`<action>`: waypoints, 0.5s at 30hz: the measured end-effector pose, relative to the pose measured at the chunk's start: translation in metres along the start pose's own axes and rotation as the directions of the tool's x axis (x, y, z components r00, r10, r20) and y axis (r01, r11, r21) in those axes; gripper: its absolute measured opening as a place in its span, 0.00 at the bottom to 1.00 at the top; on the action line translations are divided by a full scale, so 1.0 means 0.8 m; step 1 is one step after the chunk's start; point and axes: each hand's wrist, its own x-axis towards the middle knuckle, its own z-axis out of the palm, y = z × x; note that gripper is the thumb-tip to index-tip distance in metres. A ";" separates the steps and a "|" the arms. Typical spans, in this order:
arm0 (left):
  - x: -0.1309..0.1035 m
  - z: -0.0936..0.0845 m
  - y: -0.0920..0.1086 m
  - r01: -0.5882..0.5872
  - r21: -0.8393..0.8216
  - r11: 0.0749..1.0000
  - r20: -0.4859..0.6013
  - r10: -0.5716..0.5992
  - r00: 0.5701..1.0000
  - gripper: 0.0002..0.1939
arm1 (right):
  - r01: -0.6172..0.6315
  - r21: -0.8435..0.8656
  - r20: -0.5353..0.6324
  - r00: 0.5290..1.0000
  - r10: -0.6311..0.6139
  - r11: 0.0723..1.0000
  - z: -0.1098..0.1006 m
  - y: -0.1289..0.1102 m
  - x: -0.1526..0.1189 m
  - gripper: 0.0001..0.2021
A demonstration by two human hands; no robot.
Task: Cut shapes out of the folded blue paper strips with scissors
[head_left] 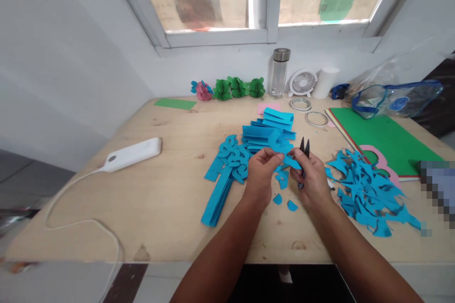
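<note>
My left hand pinches a curved piece of blue paper between thumb and fingertips. Close beside it, my right hand is closed round a pair of dark scissors, their blades pointing away from me; its fingertips also touch blue paper. Small blue offcuts lie on the table below the hands. Left of my left hand are cut curly blue shapes and a folded blue paper strip. Beyond the hands sits a stack of folded blue paper.
A heap of blue scraps lies at right, by green sheets and a pink cutout. Along the wall stand green paper ornaments, a glass bottle and a small fan. A corded white power strip is left.
</note>
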 end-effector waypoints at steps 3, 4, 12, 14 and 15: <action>0.000 0.000 0.002 -0.021 0.051 0.998 0.011 0.021 1.000 0.09 | -0.024 0.006 0.023 0.999 0.024 1.000 0.001 -0.002 0.000 0.15; 0.001 0.000 0.002 -0.026 0.064 0.998 0.010 0.025 1.000 0.08 | -0.032 0.002 0.030 0.999 0.032 0.999 0.001 -0.002 0.000 0.15; 0.003 -0.001 0.005 -0.024 0.108 0.994 -0.022 0.026 0.999 0.08 | -0.067 -0.139 -0.049 0.997 0.060 0.988 -0.001 0.004 0.000 0.16; 0.003 -0.002 0.004 -0.004 0.119 0.993 -0.009 0.005 1.000 0.09 | -0.055 -0.143 -0.040 0.998 0.049 0.988 -0.001 0.003 0.000 0.16; 0.003 -0.002 0.004 0.005 0.133 0.991 0.005 -0.005 1.000 0.09 | -0.046 -0.147 -0.040 0.998 0.041 0.988 -0.001 0.002 0.000 0.16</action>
